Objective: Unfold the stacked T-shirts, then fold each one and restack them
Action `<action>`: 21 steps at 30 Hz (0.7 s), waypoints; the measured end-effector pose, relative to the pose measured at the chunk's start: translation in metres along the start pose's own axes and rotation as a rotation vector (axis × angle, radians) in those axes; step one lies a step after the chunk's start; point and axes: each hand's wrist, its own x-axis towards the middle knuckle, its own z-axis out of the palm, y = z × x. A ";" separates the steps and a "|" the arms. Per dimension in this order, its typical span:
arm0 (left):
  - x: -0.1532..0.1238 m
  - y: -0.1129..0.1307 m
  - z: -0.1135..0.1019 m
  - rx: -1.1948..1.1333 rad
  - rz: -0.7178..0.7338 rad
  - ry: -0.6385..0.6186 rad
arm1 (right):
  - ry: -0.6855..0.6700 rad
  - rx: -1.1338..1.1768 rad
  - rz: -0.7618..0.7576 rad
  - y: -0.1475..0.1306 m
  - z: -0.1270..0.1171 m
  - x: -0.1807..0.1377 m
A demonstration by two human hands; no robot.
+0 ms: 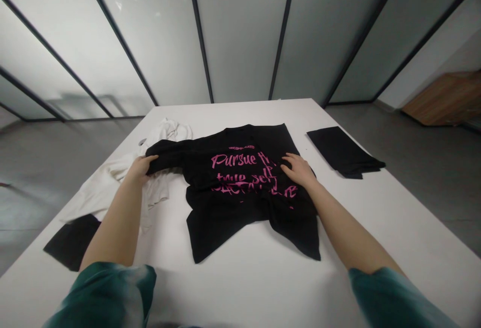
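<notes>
A black T-shirt with pink lettering lies spread on the white table, its collar side away from me and its lower part rumpled. My left hand is closed on the end of the left sleeve, which stretches out over some white cloth. On the shirt's right side rests my right hand, fingers spread and lying flat on the fabric beside the lettering. The right sleeve is partly hidden behind that hand.
White garments lie crumpled along the table's left side. A folded black cloth sits near the right edge, and another dark cloth is by my left forearm. Frosted glass panels stand behind the white table.
</notes>
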 end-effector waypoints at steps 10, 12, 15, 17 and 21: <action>-0.011 0.049 0.022 0.298 0.410 0.194 | -0.005 -0.010 0.004 0.000 0.001 0.000; -0.022 0.072 0.038 0.418 0.544 0.109 | -0.003 -0.008 -0.003 0.001 0.001 0.001; -0.041 0.100 0.069 0.459 0.661 -0.237 | 0.007 -0.004 -0.007 0.001 0.002 0.001; -0.049 0.108 0.089 0.358 0.680 -0.569 | 0.007 -0.004 -0.002 0.001 0.001 0.000; -0.046 0.098 0.116 0.086 0.632 -0.601 | 0.001 0.001 0.001 0.001 0.001 0.000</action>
